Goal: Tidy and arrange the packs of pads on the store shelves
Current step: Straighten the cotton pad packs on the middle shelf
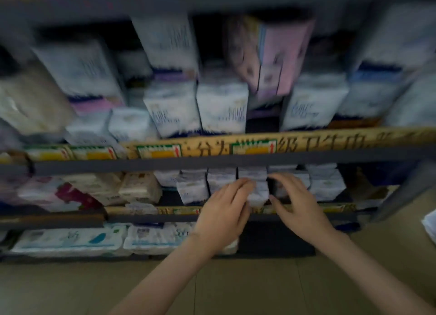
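One wide-angle camera worn on the head looks forward and down from close up at the store shelves (236,160), whose three tiers fill the upper frame, while the left hand (224,211) and right hand (299,203) reach in from below over the floor (70,291).

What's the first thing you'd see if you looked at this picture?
Two bare hands meet at the middle shelf: the left hand grips a small white pack, and the right hand curls beside it. On the shelf above, a pink pack stands out among white ones, behind a yellow strip along its front.
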The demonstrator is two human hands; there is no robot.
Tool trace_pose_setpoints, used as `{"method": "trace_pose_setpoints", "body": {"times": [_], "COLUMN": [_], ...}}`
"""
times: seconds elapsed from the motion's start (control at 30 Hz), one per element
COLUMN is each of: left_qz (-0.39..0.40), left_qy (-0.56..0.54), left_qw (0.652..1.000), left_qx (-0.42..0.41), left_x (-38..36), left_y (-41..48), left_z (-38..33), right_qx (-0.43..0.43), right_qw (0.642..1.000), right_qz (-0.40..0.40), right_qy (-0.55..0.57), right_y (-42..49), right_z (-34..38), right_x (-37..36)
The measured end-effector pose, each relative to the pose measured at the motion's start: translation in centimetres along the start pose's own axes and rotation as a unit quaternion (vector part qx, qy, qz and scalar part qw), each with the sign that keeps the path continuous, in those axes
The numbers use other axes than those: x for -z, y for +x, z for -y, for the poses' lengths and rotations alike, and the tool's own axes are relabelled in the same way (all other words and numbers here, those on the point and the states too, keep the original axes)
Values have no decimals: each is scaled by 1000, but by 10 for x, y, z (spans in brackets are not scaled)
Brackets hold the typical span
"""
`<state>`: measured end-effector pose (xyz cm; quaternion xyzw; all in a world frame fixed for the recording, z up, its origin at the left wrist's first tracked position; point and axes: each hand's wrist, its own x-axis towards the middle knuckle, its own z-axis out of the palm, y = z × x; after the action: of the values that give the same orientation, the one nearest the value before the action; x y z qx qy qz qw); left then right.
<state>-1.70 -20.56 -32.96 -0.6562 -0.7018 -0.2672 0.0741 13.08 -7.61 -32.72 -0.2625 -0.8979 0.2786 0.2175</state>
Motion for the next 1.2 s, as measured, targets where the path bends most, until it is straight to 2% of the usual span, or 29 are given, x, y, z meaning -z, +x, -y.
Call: {"method": "trace_pose_setpoints", "body": {"times": [0.13,0.27,0.37,0.43,0.5,0.6,0.7,0.77,0.93,1.07,1.2], "left_qz": [-175,-306,-360,-353,-306,-207,-134,-159,-208,-272,-261], "left_qy": [22,81,148,188,232,284,217,191,255,300,327], "left_qw": [978,935,916,916,923,933,960,964,938,908,899], "left_qx": [-110,-161,-101,-39,8,83,115,93,110,109,130], "left_x": [114,198,236,248,251,251,249,252,276,285,293], "left_y": [80,140,178,197,210,217,214,205,185,151,119], "left_z": [-36,-68,-83,-86,-82,-71,-52,-44,-27,6,40], "right_qx": [191,297,304,247,152,45,67,102,169,204,207], "right_qw": [973,912,865,857,886,946,982,987,973,961,964], "right_qz": [-126,-280,-398,-452,-436,-320,-175,-126,-154,-182,-156], "right_qy": [-34,-48,-27,-21,-32,-20,7,4,-6,47,65], "right_y": [20,46,73,92,111,133,139,139,147,155,185], "right_z": [85,149,180,191,189,173,170,176,204,224,253], "right_x": [113,203,248,269,281,282,261,245,230,200,177]}}
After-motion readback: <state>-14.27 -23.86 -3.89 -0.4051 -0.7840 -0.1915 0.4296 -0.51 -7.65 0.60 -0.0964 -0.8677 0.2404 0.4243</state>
